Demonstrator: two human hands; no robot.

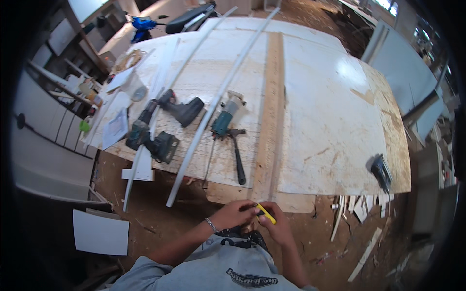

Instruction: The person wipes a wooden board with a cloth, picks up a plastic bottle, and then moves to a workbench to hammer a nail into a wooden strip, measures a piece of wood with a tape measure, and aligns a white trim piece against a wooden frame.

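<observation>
Both hands meet just below the near edge of the bench (pixel 340 97), in front of the person's chest, around a small yellow tool (pixel 266 213) that looks like a utility knife or a stubby marker; which one is too small to tell. The left hand (pixel 238 213) closes its grip over the upper end, fingers curled on top, a bracelet (pixel 210 224) at the wrist. The right hand (pixel 277 224) grasps the lower end, thumb and fingertips pinching it. The tool lies slanted between them, clear of the bench and not touching the wood. It is likely light, rigid and smooth plastic, easy to hold in a pinch, best taken along the body and away from either tip in case a blade sits there. Both forearms rise from the lower edge with elbows bent, wrists turned inward toward each other. Straight ahead a long wooden strip (pixel 272 111) runs down the bench to its near edge, just above the hands. To its left lie a hammer (pixel 238 155), a teal grinder (pixel 225 116), two drills (pixel 165 126) and long white trim strips (pixel 213 104). A small dark tool (pixel 382 170) sits at the right edge. Offcuts (pixel 361 228) litter the dirt floor
</observation>
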